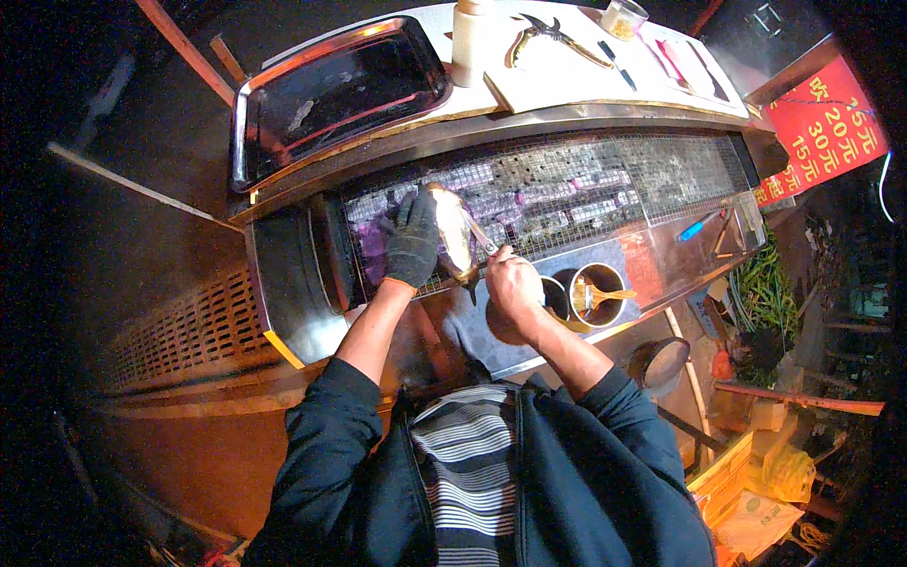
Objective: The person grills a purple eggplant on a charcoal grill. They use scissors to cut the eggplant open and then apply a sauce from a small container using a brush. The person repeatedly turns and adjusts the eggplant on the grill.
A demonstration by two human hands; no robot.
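A whole fish (455, 237) lies on the wire grate (567, 191) of a charcoal grill, its tail towards me over the grate's near edge. My left hand (412, 237), in a dark glove with an orange cuff, rests flat along the fish's left side, fingers pointing away from me. My bare right hand (514, 283) is closed around the handle of a metal tool (483, 235), which looks like a knife or tongs. The tool's far part reaches along the right side of the fish. Its tip is hard to make out.
Two cups stand near my right hand, one (599, 294) holding a wooden-handled brush (609, 295). A blue-handled tool (698, 227) lies farther right. Beyond the grill are a black tray (340, 99), a bottle (468, 42), pruning shears (556, 39), a marker (618, 65) and a jar (623, 20).
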